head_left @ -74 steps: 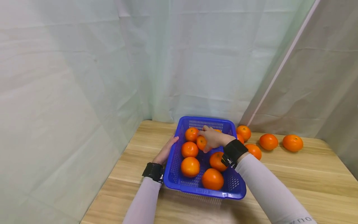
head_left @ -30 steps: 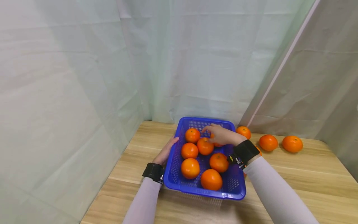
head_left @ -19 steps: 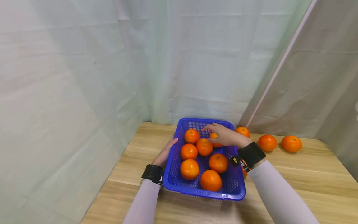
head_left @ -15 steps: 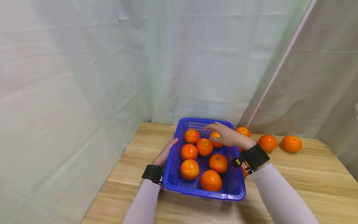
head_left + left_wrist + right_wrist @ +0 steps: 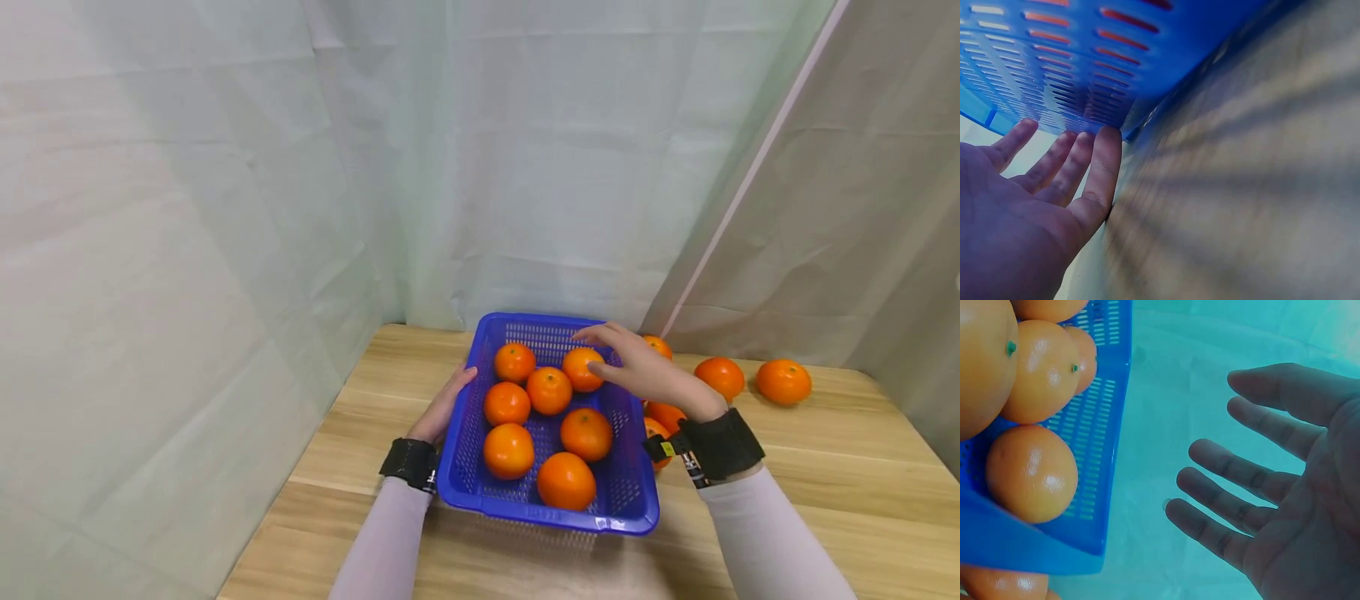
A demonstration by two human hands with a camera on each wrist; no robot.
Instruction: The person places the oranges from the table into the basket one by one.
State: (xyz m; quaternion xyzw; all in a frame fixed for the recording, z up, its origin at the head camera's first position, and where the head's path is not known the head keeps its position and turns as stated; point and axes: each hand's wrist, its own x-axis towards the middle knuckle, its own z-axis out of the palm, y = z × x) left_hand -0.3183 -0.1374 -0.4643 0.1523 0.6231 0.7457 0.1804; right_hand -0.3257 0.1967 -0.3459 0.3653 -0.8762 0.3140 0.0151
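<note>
A blue plastic basket (image 5: 546,522) with slotted walls stands on the wooden table, several oranges inside it. My left hand (image 5: 444,408) lies along the basket's left wall; in the left wrist view its extended fingertips (image 5: 1107,140) meet the slotted side. Over the basket's right rim is my right hand (image 5: 637,367), fingers spread and holding nothing. Nearest to it is an orange (image 5: 581,369) in the far right corner. From the right wrist view, the open palm (image 5: 1310,506) faces the basket, apart from the fruit.
Outside the right wall lie several more oranges, some partly hidden by my right arm. Two others, one orange (image 5: 720,378) and another orange (image 5: 783,382), sit farther right on the table (image 5: 825,467). A pale curtain (image 5: 540,167) hangs behind and at the left.
My right hand set an orange down mid-basket beside the others, let go, and drew back up and to the right over the rim. The left hand stayed at the basket's side.
</note>
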